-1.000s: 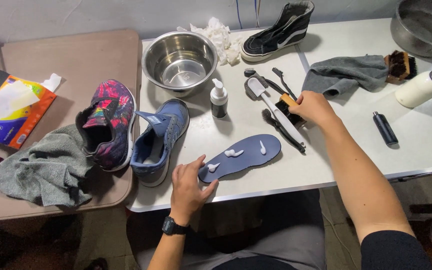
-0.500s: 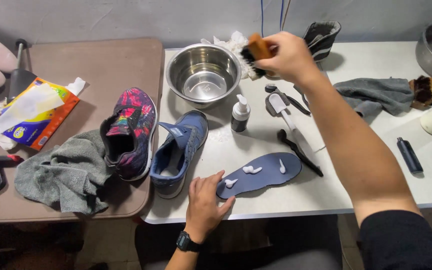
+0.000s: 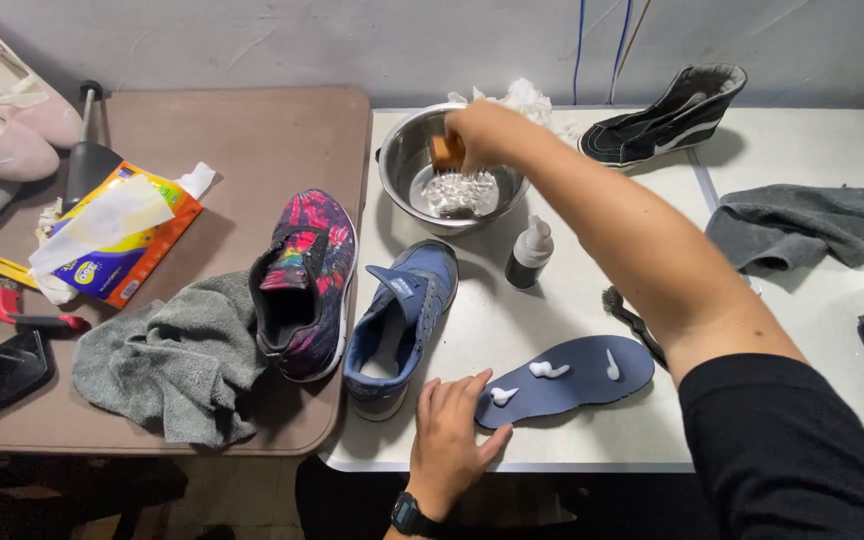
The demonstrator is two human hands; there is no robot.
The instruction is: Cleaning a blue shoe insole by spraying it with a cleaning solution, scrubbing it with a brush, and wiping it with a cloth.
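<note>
White table | right hand grips brush — left hand flat, pinning insole

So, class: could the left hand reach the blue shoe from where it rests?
Probably yes. The left hand rests at the insole's end, right beside the blue shoe, with nothing between them.

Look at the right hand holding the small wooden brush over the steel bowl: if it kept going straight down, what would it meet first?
Probably the water inside the round steel bowl: the right hand points the wooden brush into it, though depth is unclear.
</note>
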